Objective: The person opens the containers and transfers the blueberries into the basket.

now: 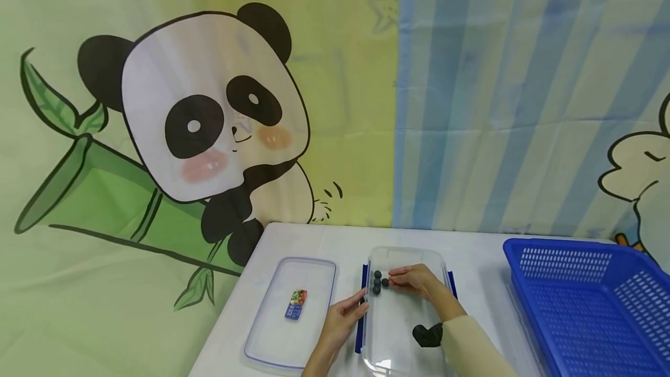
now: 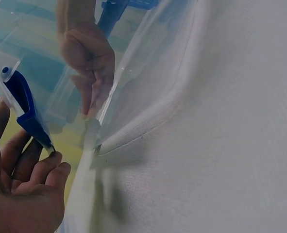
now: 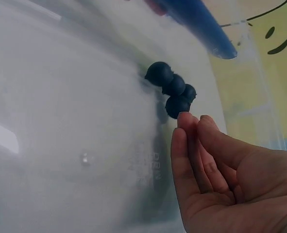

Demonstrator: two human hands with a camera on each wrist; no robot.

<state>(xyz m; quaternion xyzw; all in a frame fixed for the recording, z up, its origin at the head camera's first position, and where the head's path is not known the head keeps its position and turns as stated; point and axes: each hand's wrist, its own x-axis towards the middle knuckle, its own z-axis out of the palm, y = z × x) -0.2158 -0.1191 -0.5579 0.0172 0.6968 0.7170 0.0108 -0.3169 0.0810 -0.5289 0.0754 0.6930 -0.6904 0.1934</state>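
A clear plastic box (image 1: pixel 400 319) with blue side latches stands on the white table. Inside, near its left wall, several small dark-blue balls with little nubs (image 3: pixel 160 74) sit in a cluster. My right hand (image 1: pixel 414 281) reaches into the box from the right. Its fingers are fairly straight, and the fingertips are right at the nearest ball (image 3: pixel 177 107). Outside the left wall is my left hand (image 1: pixel 340 324), its fingertips against the side. In the left wrist view, the left fingers lie at the hanging blue latch (image 2: pixel 29 111).
Left of the box lies a clear lid (image 1: pixel 267 339) with a blue rim and a printed label (image 1: pixel 296 305). A blue perforated basket (image 1: pixel 544 290) stands on the right. Behind the table hangs a cloth with a printed panda (image 1: pixel 209 57). A black object (image 1: pixel 427 336) is at the right wrist.
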